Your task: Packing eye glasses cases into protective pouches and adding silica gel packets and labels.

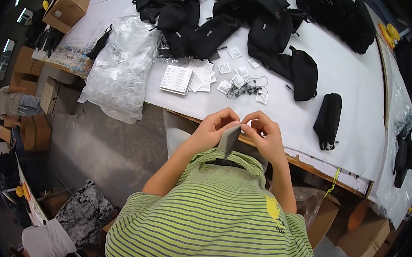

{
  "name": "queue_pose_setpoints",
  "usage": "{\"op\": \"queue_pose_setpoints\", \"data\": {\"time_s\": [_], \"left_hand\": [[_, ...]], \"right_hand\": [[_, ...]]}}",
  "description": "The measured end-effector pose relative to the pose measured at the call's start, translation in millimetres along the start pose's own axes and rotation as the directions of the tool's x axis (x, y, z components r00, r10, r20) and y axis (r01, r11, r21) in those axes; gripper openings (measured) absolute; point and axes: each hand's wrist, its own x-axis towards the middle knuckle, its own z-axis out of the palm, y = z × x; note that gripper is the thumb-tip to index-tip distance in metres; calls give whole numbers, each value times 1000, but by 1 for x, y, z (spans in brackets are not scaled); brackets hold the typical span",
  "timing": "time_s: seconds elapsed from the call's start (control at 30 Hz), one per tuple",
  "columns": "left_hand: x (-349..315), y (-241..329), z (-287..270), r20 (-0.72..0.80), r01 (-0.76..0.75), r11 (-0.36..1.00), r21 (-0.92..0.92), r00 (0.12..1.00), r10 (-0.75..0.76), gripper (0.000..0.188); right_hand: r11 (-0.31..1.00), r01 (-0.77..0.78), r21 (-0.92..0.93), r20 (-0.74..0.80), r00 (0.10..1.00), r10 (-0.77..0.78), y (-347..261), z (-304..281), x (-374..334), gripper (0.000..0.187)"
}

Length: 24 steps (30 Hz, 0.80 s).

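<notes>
Close in front of my body, at the near edge of the table, both hands pinch the top of a thin, flat grey piece (229,139). It hangs edge-on, so its kind is hard to make out. My left hand (214,128) grips its upper left corner, fingers closed. My right hand (265,135) pinches the top right corner between thumb and finger. Just beyond lie a tangle of thin dark cords (247,89), several small white packets (224,68) and a stack of printed white cards (176,79).
Black fabric pouches (215,35) pile up at the far side of the white table (354,78); one black pouch (327,121) lies alone at right. A clear plastic bag (119,65) of packets drapes over the left edge. Cardboard boxes (69,6) and other people (14,102) are at left.
</notes>
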Motion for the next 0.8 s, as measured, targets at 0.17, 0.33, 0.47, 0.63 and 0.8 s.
{"op": "queue_pose_setpoints", "data": {"time_s": [0.17,0.33,0.47,0.63,0.8], "left_hand": [[16,-3,-5,-38,-108,994,20,993,109,9],[117,-24,-91,-134,-268,642,719,852,506,35],[176,-24,-182,-420,380,227,896,565,711,66],[182,-8,-182,-416,126,442,888,627,658,38],[140,12,-143,-107,-60,791,609,982,156,38]], "right_hand": [[932,-232,280,147,969,197,4,-3,2,13],[944,-176,280,44,984,170,10,-10,1,12],[952,-148,267,16,989,149,10,-13,-11,11],[927,-193,323,-54,974,221,22,-24,-24,11],[929,-274,248,-20,957,288,29,-40,-32,12]]}}
